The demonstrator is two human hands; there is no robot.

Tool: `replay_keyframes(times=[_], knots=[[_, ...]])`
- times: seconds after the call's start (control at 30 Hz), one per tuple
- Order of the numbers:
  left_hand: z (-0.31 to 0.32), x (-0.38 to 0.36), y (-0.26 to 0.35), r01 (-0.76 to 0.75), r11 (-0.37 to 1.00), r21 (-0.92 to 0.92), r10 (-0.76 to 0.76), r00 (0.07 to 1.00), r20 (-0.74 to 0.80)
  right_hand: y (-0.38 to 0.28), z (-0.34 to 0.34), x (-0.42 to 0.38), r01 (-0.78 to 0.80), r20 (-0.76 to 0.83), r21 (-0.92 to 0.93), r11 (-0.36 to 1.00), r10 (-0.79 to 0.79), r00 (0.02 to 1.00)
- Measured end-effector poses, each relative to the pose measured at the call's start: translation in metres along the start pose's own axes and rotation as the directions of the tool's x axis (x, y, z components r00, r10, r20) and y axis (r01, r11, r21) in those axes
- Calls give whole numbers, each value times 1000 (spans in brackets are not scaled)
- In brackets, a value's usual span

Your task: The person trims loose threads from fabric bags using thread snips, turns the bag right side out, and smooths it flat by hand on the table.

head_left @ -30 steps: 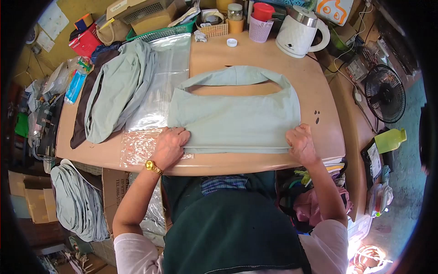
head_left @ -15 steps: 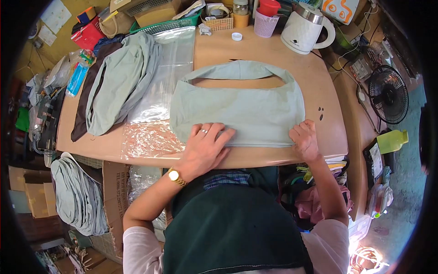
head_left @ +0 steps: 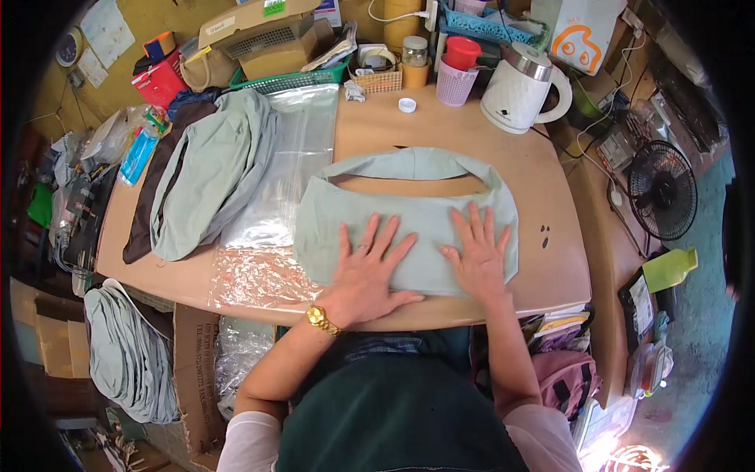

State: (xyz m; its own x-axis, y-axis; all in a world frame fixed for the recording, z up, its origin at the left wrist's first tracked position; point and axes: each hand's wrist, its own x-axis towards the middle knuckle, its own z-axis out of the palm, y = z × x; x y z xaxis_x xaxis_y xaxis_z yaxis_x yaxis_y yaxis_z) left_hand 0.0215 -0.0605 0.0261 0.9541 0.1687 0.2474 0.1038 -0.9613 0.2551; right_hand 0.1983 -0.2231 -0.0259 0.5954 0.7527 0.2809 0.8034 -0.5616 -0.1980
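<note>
A pale grey-green cloth bag (head_left: 425,212) with a wide loop handle lies flat on the brown-covered table (head_left: 543,283). My left hand (head_left: 370,271) rests palm down on its lower middle, fingers spread and a ring on one finger. To the right, my right hand (head_left: 478,256) lies flat on the bag too, fingers stretched upward. Neither hand grips anything. Left of the bag are clear plastic sleeves (head_left: 307,130), partly under its left edge. Beyond them sits a pile of similar grey-green bags (head_left: 216,173) on dark brown cloth (head_left: 141,228).
A white electric kettle (head_left: 515,90), a pink cup (head_left: 454,85) and a white lid (head_left: 406,105) stand along the back. A black fan (head_left: 663,189) is at the right. More folded grey-green cloth (head_left: 130,354) hangs at lower left beside a cardboard box (head_left: 197,377).
Both hands have moved from the bag's lower edge up onto its face. Their bent fingers are now spread flat. The camera view has tilted up slightly.
</note>
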Motion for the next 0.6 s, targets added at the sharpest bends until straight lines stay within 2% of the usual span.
replay_keyframes(times=[0.03,0.07,0.1,0.17,0.2,0.27,0.3,0.33,0.37,0.4,0.43,0.47,0.5,0.57,0.6], knots=[[6,-5,-14,4,1000,-9,-3,996,89,0,6,-1,-28,98,-24,999,30,995],[11,-15,-24,14,1000,-25,-9,982,189,3,8,-1,-24,119,-20,999,27,992],[5,-20,-28,33,999,-35,-25,977,211,5,10,1,-2,91,-26,1000,5,996],[-15,-29,-31,124,989,81,-123,992,-14,6,14,-5,11,101,-16,1000,-9,995],[-20,-40,-35,136,988,79,-137,991,0,7,15,-2,12,92,-24,1000,-10,996],[-27,-66,-36,356,928,-113,-371,908,-193,8,15,-1,14,93,-26,1000,-11,996],[-25,-75,-31,364,925,-110,-378,907,-186,8,15,-1,14,90,-36,999,-11,996],[-24,-83,-24,312,907,-283,-315,948,35,7,15,0,12,82,-45,999,-8,997],[-21,-89,-17,292,842,-454,-202,950,237,8,16,-1,14,89,-39,999,-10,996],[-10,-89,-9,301,840,-452,-211,948,239,9,17,0,18,91,-40,999,-14,996],[8,-84,1,141,887,-441,-133,990,50,9,17,2,21,89,-42,999,-17,996],[23,-80,9,-20,917,-398,-38,990,-136,10,17,3,22,88,-38,999,-19,996],[30,-73,13,-19,918,-396,-37,990,-134,10,16,4,29,96,-40,999,-25,995],[39,-59,14,-101,986,-131,81,985,-151,13,15,3,35,104,-42,999,-30,994],[41,-59,11,-59,993,-98,58,998,-17,16,16,3,46,105,-39,998,-42,994]])
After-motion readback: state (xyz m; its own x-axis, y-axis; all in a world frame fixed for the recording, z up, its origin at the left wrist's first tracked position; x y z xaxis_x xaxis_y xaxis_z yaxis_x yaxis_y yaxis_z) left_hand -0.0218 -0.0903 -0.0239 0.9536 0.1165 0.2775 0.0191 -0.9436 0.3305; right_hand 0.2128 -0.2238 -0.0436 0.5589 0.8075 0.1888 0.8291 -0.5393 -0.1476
